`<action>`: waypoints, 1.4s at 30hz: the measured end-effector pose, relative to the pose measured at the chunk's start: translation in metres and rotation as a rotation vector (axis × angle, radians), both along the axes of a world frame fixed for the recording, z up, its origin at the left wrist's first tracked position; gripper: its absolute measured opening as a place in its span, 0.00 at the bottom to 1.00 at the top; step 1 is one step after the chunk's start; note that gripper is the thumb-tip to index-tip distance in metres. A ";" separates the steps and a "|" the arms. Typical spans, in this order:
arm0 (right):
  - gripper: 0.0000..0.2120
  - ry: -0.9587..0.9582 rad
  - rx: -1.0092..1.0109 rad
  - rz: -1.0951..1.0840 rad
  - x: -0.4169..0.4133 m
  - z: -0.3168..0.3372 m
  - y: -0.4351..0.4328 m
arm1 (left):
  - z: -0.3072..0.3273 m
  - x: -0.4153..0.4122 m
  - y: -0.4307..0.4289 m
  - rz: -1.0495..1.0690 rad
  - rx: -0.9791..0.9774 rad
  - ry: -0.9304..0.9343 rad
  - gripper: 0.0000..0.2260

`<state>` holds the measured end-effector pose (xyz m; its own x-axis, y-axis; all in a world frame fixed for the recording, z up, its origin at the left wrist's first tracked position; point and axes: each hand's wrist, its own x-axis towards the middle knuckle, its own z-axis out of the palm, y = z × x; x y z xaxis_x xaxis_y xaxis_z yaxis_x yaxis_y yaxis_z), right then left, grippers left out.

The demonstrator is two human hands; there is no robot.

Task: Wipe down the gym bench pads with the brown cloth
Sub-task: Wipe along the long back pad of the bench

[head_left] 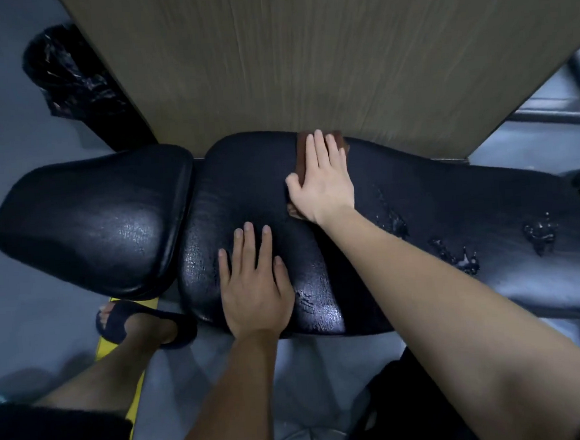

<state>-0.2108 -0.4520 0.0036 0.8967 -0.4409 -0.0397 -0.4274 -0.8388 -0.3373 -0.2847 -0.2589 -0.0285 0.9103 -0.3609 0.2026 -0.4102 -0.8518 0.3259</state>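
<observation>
while right hand [323,179] presses brown cloth [302,150] flat-palmed and left hand [255,284] braces flat on back pad [244,181], i'd sweep toward wet blotches [395,224].

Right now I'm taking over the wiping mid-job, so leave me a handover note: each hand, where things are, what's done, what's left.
Left hand: flat, fingers straight, resting on the near side of the long pad; holds nothing.
Right hand: flat, pressing the brown cloth onto the long pad's far edge, by the wood panel.
Done: the seat pad and the long pad's left part show an even sheen, probably wiped.
Left: the wet blotches to the right of the right arm look untouched; wipe there next.
</observation>
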 end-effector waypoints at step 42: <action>0.35 0.032 -0.099 -0.200 -0.143 0.004 -0.057 | 0.010 -0.002 0.000 0.052 0.063 0.033 0.26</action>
<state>-0.3540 -0.5088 0.0073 0.7901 -0.6129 -0.0144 -0.5976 -0.7648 -0.2408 -0.2870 -0.2594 -0.0183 0.9340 -0.3241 0.1502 -0.3548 -0.8907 0.2841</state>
